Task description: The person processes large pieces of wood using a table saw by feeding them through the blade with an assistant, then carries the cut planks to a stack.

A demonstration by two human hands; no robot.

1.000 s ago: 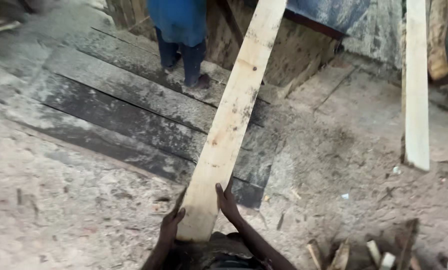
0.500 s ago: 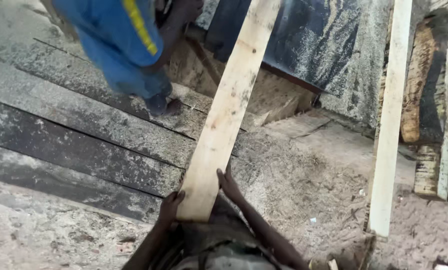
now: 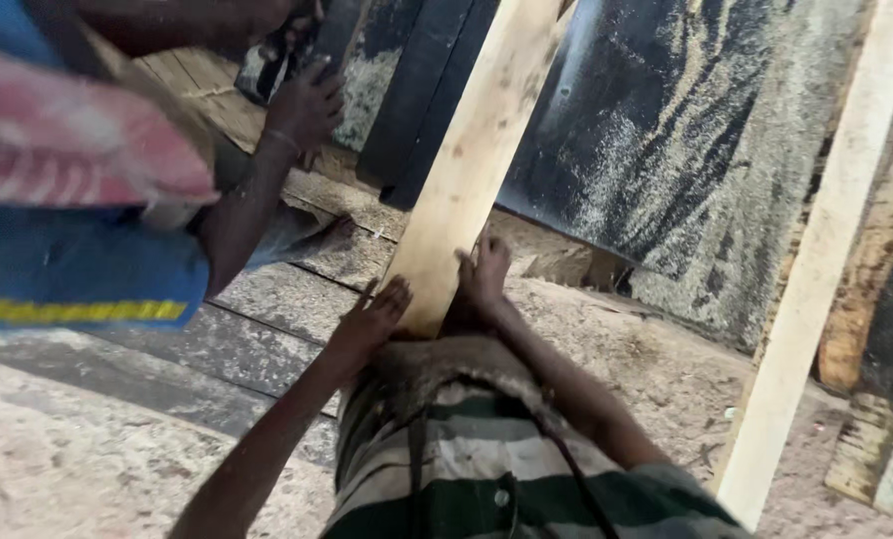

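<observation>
Your left hand and right hand clamp the near end of the long pale wooden plank, butted against your belly; sawdust-slick grip could slip toward the co-worker's hand.

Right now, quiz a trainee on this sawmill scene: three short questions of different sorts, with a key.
1. True or false: both of the wearer's hands touch the near end of the pale plank.
2. Multiple choice: the co-worker's hand is (A) on the plank, (B) left of the plank, apart from it, (C) on the second plank at the right.
3. Fill in: the left hand and right hand sit on opposite ______ of the plank.

Key: 1 true; 2 B; 3 edges.
</observation>
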